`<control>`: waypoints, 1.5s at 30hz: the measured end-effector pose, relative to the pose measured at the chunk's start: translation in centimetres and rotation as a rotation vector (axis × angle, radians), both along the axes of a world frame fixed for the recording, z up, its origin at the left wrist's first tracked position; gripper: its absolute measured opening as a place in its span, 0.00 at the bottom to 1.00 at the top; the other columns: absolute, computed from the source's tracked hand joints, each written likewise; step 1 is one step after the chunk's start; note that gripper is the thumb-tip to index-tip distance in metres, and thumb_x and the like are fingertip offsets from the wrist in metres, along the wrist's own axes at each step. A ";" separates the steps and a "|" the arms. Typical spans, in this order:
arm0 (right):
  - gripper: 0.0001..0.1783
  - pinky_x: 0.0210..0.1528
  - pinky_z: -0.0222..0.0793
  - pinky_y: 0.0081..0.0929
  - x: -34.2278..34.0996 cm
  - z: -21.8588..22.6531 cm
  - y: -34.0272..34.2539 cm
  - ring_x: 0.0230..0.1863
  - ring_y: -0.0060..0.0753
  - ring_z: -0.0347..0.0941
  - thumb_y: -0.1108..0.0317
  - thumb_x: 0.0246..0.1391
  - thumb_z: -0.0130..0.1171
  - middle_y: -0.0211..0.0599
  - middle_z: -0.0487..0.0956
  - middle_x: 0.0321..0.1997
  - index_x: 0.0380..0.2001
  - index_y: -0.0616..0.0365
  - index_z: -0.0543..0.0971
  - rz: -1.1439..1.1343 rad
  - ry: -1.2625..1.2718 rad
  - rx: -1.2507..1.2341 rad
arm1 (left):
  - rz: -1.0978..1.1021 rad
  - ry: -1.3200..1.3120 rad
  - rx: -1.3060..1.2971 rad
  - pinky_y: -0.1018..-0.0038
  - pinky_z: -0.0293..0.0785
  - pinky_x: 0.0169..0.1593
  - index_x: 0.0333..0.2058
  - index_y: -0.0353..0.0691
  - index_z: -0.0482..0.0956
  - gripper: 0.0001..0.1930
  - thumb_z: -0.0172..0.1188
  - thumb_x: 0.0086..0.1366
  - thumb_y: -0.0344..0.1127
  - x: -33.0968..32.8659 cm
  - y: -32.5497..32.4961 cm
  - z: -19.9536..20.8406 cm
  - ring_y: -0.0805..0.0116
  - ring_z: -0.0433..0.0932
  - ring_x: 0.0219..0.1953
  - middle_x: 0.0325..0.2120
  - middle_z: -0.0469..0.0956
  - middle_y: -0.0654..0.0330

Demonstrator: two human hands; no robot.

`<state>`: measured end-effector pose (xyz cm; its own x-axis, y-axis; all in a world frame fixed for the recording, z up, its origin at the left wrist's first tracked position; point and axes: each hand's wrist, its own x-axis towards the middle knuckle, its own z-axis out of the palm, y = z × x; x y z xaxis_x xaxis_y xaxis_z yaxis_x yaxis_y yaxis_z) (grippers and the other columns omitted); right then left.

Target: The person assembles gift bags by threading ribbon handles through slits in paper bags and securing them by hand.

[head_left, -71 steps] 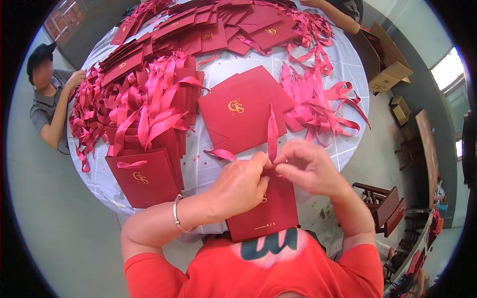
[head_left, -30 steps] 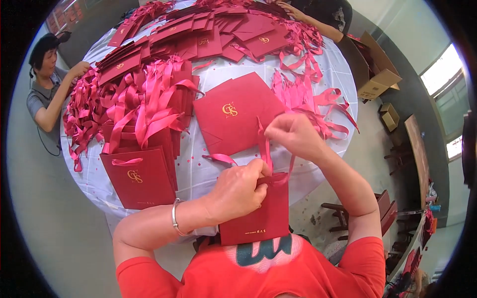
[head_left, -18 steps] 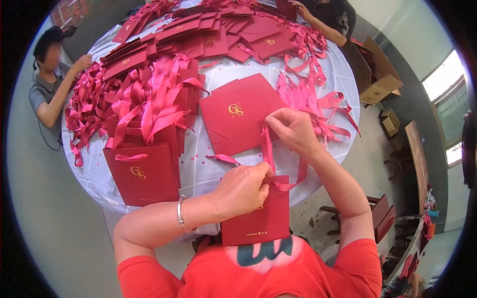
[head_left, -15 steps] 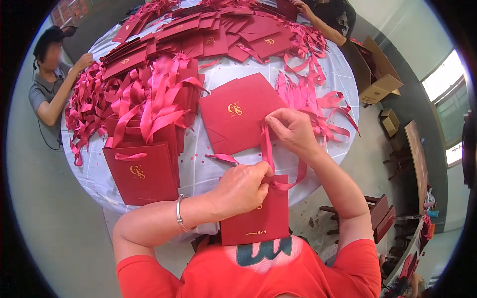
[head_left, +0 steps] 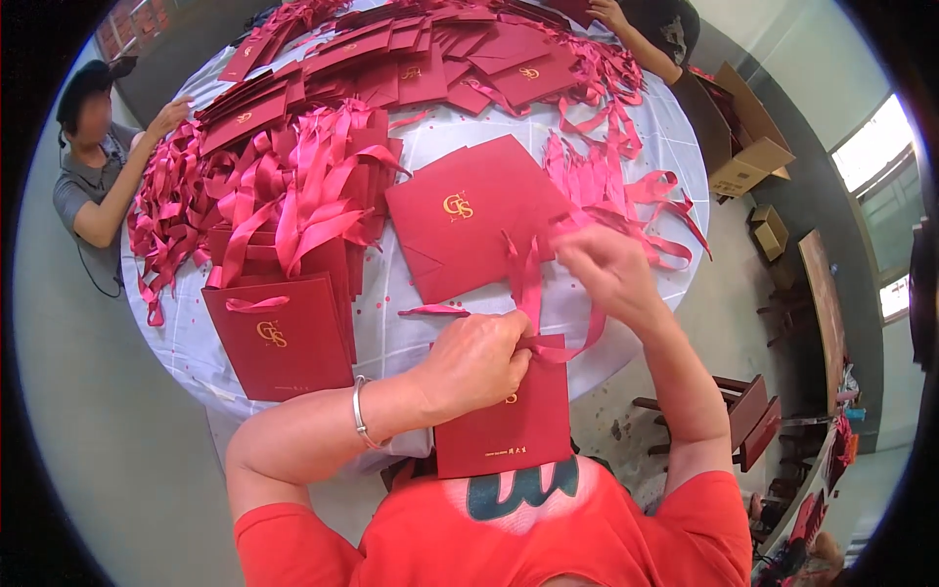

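Fingers of the left hand (head_left: pixel 476 360) are curled shut on the top edge of a dark red paper bag (head_left: pixel 509 423), pinching it where a pink ribbon (head_left: pixel 533 293) passes through; the bag hangs below those fingers, its lower part over the person's red shirt (head_left: pixel 509 533); a silver bracelet (head_left: pixel 360 411) circles the wrist behind them; the right hand (head_left: pixel 608 272), blurred, sits up and to the right of the left fingers, its fingers closed on the ribbon's upper end, though exactly how they grip cannot be told; the ribbon runs taut from there down to the left fingertips and loops out to their right; just beyond both hands a flat dark red bag (head_left: pixel 471 225) with a gold emblem lies on the round table's white cloth (head_left: pixel 391 323); left of the left fingers a finished bag (head_left: pixel 282 338) with a pink handle stands against a row of others topped with pink ribbons (head_left: pixel 303 186); loose ribbons (head_left: pixel 626 186) lie heaped just past the right hand; far beyond, flat red bags (head_left: pixel 421 59) cover the table; another person (head_left: pixel 93 157) sits at the far left edge, a hand on the ribbon pile there; a second person's arm (head_left: pixel 636 29) reaches in at the top; cardboard boxes (head_left: pixel 743 147) stand on the floor to the right.
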<state>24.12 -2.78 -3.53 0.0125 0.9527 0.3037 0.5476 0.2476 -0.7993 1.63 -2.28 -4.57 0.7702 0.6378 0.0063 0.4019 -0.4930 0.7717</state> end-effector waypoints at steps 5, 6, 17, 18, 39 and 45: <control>0.17 0.44 0.72 0.34 0.8 2.0 -6.8 0.44 0.40 0.75 0.67 0.37 0.75 0.39 0.78 0.47 0.33 0.56 0.82 0.248 -0.415 0.000 | 0.021 0.062 0.080 0.56 0.76 0.37 0.36 0.33 0.77 0.10 0.60 0.59 0.33 0.3 0.0 -0.3 0.46 0.81 0.33 0.27 0.80 0.44; 0.16 0.48 0.71 0.38 0.8 2.0 -7.5 0.49 0.46 0.73 0.67 0.37 0.74 0.42 0.76 0.51 0.32 0.57 0.81 0.282 -0.502 -0.019 | 0.016 0.061 0.081 0.56 0.76 0.37 0.36 0.33 0.77 0.10 0.60 0.59 0.33 0.3 0.0 -0.2 0.46 0.81 0.33 0.27 0.80 0.44; 0.09 0.26 0.68 0.23 1.6 6.5 -11.5 0.27 0.25 0.78 0.76 0.44 0.69 0.34 0.82 0.25 0.33 0.64 0.83 0.284 0.174 -0.335 | 0.046 0.051 0.046 0.57 0.76 0.38 0.35 0.33 0.77 0.10 0.61 0.58 0.33 0.3 0.0 -0.2 0.46 0.81 0.33 0.27 0.80 0.44; 0.10 0.26 0.69 0.23 1.9 6.3 -11.5 0.27 0.28 0.78 0.76 0.43 0.69 0.38 0.82 0.27 0.32 0.66 0.83 0.370 0.382 -0.275 | 0.041 0.051 0.040 0.57 0.76 0.38 0.35 0.33 0.77 0.10 0.61 0.58 0.33 0.4 0.1 -0.2 0.46 0.81 0.33 0.27 0.80 0.44; 0.08 0.34 0.75 0.26 -5.0 0.7 -6.5 0.34 0.37 0.79 0.81 0.47 0.64 0.43 0.81 0.36 0.33 0.63 0.80 0.134 -0.103 0.030 | 0.076 -0.151 -0.586 0.74 0.72 0.22 0.43 0.28 0.68 0.11 0.42 0.62 0.19 -0.9 1.1 2.5 0.70 0.79 0.18 0.24 0.79 0.54; 0.07 0.31 0.72 0.28 -4.7 1.1 -5.6 0.30 0.38 0.77 0.79 0.47 0.65 0.40 0.79 0.31 0.32 0.63 0.79 0.158 -0.102 0.045 | -0.031 -0.005 -0.614 0.74 0.70 0.21 0.46 0.28 0.69 0.13 0.42 0.64 0.20 -1.9 2.7 4.1 0.73 0.77 0.16 0.16 0.76 0.58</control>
